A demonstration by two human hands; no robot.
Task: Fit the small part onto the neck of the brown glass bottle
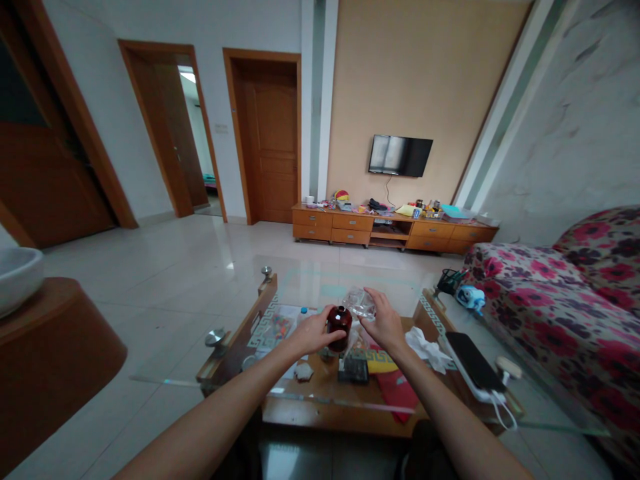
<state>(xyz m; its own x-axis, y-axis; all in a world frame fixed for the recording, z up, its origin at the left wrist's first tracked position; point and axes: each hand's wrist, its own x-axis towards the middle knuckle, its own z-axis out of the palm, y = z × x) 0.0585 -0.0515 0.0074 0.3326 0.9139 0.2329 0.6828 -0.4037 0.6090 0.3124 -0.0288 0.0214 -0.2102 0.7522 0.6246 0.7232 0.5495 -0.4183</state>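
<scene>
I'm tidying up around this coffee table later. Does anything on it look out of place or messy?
Somewhat. A crumpled white tissue lies loose right of the right hand. The phone sits near the glass table edge, cable hanging off. The left hand holds the brown bottle upright; nothing spilled.

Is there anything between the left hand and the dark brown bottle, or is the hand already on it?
Nothing visible stands between them. The left hand is already closed around the dark brown bottle on the glass table. The right hand is beside it and holds a clear plastic bag.
</scene>
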